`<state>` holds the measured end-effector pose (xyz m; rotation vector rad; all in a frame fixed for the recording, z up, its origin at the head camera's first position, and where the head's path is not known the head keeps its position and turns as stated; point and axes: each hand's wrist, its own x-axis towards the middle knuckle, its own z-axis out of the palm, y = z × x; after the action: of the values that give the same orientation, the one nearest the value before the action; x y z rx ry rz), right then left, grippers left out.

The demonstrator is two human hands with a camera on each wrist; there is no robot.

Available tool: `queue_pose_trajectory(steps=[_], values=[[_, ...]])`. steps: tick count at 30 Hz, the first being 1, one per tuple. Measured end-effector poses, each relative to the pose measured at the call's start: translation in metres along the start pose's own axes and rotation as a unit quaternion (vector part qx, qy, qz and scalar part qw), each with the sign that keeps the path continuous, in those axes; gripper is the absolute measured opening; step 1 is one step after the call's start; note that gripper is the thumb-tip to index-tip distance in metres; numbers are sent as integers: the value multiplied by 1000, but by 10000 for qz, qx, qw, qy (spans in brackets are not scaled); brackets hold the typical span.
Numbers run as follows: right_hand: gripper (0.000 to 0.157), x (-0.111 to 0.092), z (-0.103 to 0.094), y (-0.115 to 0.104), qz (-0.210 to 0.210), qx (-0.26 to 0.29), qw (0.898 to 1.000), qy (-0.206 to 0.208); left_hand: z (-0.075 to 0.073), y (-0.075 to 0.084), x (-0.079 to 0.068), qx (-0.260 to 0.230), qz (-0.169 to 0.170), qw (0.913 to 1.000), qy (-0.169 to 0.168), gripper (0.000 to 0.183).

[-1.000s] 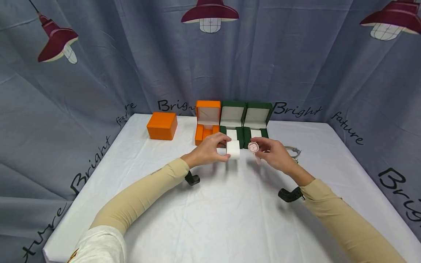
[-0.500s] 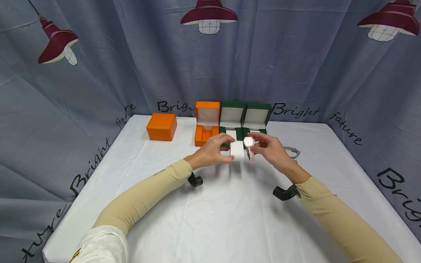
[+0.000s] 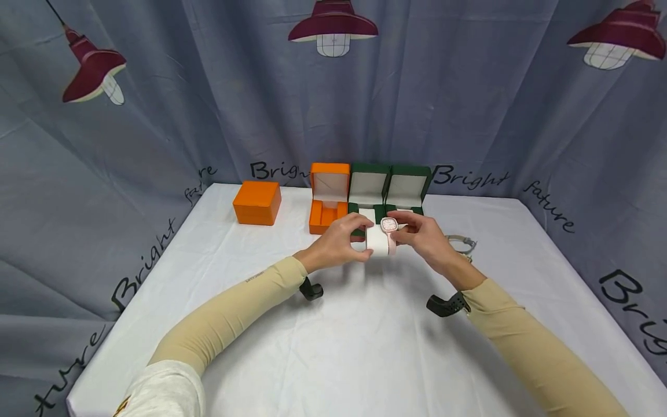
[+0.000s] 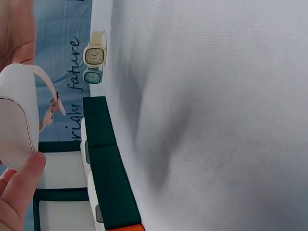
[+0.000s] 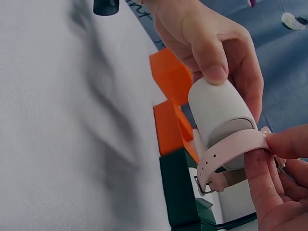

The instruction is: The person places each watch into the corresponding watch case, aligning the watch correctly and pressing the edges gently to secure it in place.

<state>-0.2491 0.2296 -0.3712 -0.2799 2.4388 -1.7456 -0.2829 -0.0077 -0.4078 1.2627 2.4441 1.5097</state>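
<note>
In the head view my left hand (image 3: 336, 240) grips a white watch cushion (image 3: 375, 242) by its side, held above the table in front of the open boxes. My right hand (image 3: 424, 240) pinches a pink wristwatch (image 3: 389, 225) by its case. The right wrist view shows the buckled pink strap (image 5: 231, 147) as a loop at the cushion's (image 5: 214, 108) near end, overlapping its rim. How far the cushion reaches into the loop cannot be told. From the left wrist view, the cushion's (image 4: 17, 125) flat end faces the camera and the strap (image 4: 45, 86) lies beyond.
At the back stand an open orange box (image 3: 329, 180) and two open green boxes (image 3: 369, 182), (image 3: 410, 184), the green ones with white cushions. A shut orange box (image 3: 256, 202) sits left. Two more watches, one cream (image 4: 95, 55), one with a green dial (image 4: 92, 75), lie right.
My right hand has brought the pink watch leftward to the cushion's end, turning its strap loop toward it. My left hand has shifted slightly right with the cushion.
</note>
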Motion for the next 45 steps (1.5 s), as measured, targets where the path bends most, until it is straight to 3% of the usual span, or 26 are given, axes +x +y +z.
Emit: queue_pose_trajectory(steps=[10,17,23,29,36,41,45], values=[[58,-4,2,4,159,178,9995,-198,7,0,-5,105,-162,9998,2,49],[58,-1,-2,-4,169,-65,9993,-316,2,3,0,433,-50,9990,132,49],[70,-4,-4,-6,324,-367,9975,-502,3,3,1,574,7,9981,244,49],[81,-6,0,-4,125,-748,9954,-588,5,1,-1,498,116,9980,360,52],[87,-8,5,-3,-311,-1416,9880,-535,4,0,-3,779,237,9952,541,53],[86,-10,11,-3,-661,-1863,9797,-337,5,-1,-4,820,252,9944,620,54],[85,-12,15,-5,-690,-2011,9771,-127,5,-1,-4,757,302,9945,651,55]])
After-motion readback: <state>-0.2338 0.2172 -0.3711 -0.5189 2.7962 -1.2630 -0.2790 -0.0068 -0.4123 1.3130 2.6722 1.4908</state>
